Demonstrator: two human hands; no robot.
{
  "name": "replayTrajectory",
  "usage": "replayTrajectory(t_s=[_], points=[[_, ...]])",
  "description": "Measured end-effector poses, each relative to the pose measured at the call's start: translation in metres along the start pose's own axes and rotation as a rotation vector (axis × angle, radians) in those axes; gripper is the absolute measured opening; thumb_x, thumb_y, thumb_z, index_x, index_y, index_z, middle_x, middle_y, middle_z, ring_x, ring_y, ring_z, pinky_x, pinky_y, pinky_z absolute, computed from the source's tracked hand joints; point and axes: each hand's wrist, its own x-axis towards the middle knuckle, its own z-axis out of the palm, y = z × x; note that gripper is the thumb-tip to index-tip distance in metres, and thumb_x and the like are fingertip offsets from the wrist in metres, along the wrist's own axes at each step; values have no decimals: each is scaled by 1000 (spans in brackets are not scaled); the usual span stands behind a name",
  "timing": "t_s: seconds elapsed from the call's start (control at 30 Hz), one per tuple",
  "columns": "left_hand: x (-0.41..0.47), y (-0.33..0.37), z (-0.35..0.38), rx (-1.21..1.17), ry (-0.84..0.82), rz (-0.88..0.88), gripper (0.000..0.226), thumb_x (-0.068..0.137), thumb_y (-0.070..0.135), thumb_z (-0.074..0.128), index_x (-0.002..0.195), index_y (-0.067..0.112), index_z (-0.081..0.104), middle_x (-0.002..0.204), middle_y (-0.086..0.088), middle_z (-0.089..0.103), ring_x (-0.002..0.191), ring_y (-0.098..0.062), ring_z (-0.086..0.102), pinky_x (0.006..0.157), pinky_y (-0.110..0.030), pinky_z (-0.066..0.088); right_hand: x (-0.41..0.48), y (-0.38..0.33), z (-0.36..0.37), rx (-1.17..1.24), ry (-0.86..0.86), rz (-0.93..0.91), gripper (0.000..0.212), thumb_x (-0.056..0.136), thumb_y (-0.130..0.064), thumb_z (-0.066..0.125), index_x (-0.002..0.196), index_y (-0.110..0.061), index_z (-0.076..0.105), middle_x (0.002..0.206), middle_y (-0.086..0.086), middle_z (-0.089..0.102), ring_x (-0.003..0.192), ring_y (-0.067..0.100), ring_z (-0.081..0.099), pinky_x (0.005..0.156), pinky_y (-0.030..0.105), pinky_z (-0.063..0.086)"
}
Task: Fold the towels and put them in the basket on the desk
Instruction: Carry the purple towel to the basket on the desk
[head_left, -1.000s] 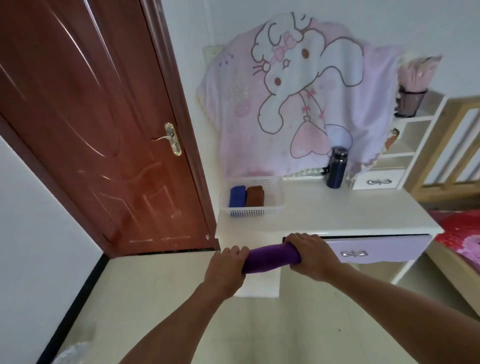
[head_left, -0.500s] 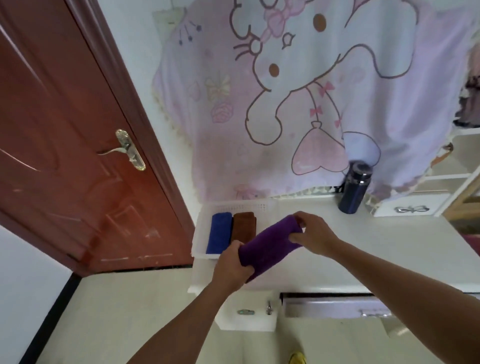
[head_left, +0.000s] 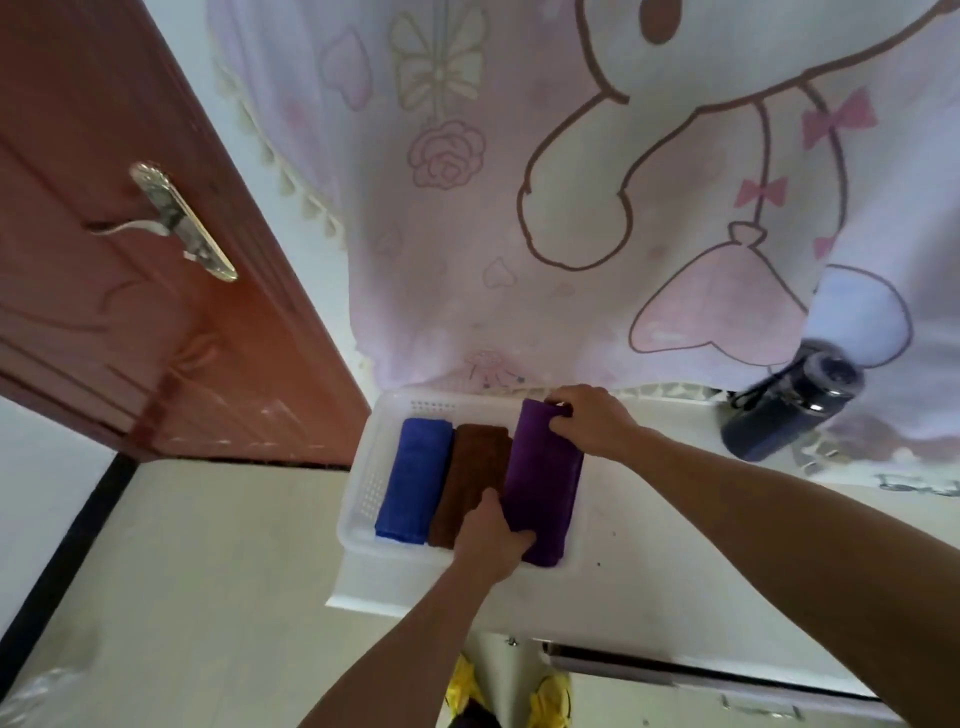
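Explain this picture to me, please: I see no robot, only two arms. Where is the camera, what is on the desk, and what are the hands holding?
There is no machine here: a person wears a camera on the head, so this one picture looks down along their own bare arms. A white basket sits on the pale desk, with a dark bottle further right. Three rolled towels lie side by side in the basket: a blue towel, a brown towel and a purple towel. The left hand grips the purple towel's near end and the right hand grips its far end.
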Motion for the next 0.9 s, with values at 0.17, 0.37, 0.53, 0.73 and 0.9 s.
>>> replayTrajectory(t_s=[0.17, 0.37, 0.53, 0.73, 0.9], points=[[19, -12, 9, 237, -53, -53, 42, 85, 43, 62, 114, 15, 49, 109, -6, 62, 96, -23, 62, 85, -40, 54, 30, 3, 26, -209, -152, -26, 25, 83, -20, 52, 104, -19, 67, 104, 2, 67, 94, 25, 60, 80, 37, 50], [16, -13, 13, 467, 123, 75, 45, 88, 38, 60, 125, 19, 42, 119, -2, 49, 109, -21, 52, 88, -33, 50, 40, -4, 45, -580, -135, -112, 16, 90, -19, 54, 104, -16, 62, 96, 4, 66, 86, 24, 62, 67, 32, 46], [9, -26, 11, 601, 12, 414, 34, 95, 16, 42, 128, 22, 48, 125, -5, 46, 110, -21, 46, 92, -33, 44, 27, 1, 45, -594, 63, -336, 33, 91, -13, 56, 123, -17, 55, 119, 6, 52, 107, 23, 52, 77, 33, 51], [19, -34, 13, 696, -108, 393, 40, 99, 34, 29, 123, 20, 57, 121, -5, 49, 105, -21, 48, 90, -37, 46, 13, 6, 75, -560, -241, -249, 62, 89, -10, 60, 145, -17, 36, 141, 13, 39, 124, 30, 45, 99, 40, 47], [17, -33, 12, 770, -170, 371, 46, 99, 40, 24, 128, 22, 54, 122, -6, 47, 105, -25, 47, 90, -41, 43, 27, 6, 78, -519, -286, -208, 66, 84, -8, 64, 143, -18, 36, 135, 15, 39, 119, 31, 46, 93, 42, 50]])
